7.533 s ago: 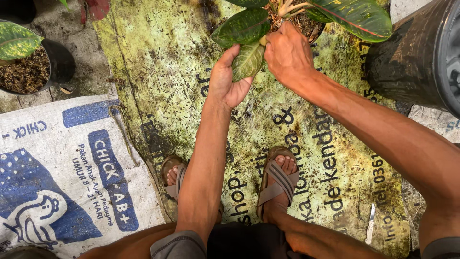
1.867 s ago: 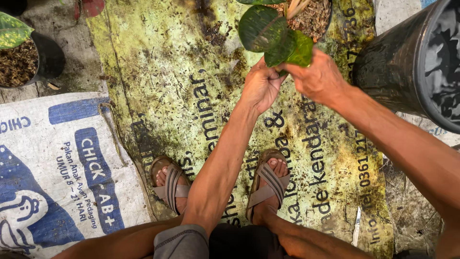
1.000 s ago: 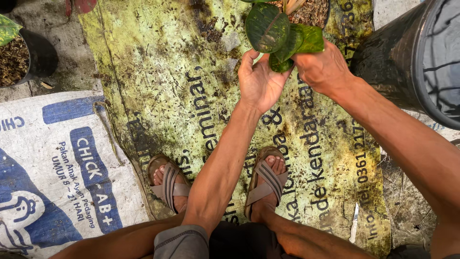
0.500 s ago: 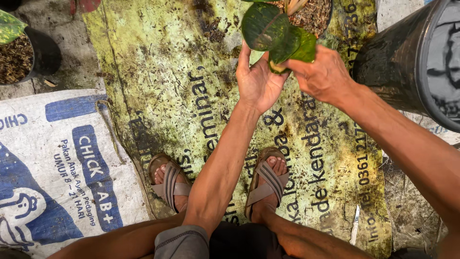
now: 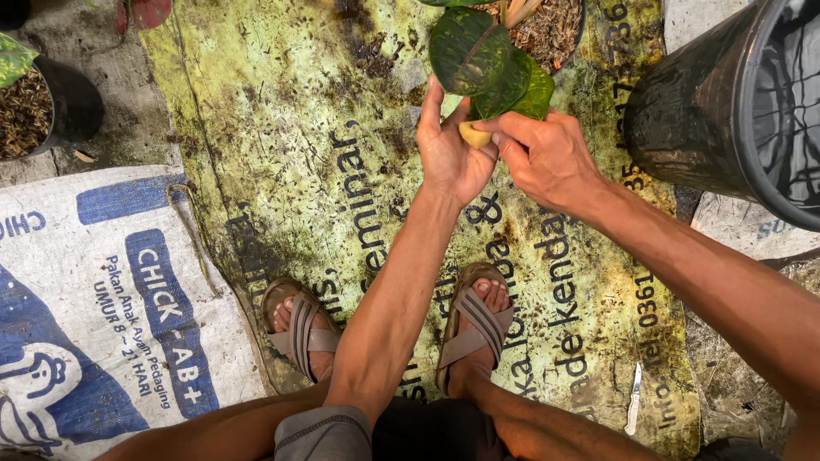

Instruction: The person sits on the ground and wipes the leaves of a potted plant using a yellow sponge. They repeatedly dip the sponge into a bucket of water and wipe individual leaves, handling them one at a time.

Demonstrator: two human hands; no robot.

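A potted plant with broad dark green leaves (image 5: 478, 58) stands at the top middle, its pot (image 5: 555, 30) filled with brown bark mix. My left hand (image 5: 451, 149) is palm up under the leaves, fingers apart, with a small yellowish piece (image 5: 474, 134) lying on the palm. My right hand (image 5: 547, 158) pinches at a leaf right beside that piece, fingers closed. Both hands touch each other just below the plant. My feet in brown sandals (image 5: 474, 329) stand on the mat below.
A stained yellow-green printed mat (image 5: 282, 137) covers the ground. A white and blue woven sack (image 5: 102, 307) lies at left. A large black bucket (image 5: 726, 111) stands at right, another pot of soil (image 5: 34, 107) at far left. A small knife (image 5: 633, 399) lies bottom right.
Over the earlier frames the plant's leaves were drawn down toward me. My left hand opened flat under them, and the yellowish piece now shows on its palm.
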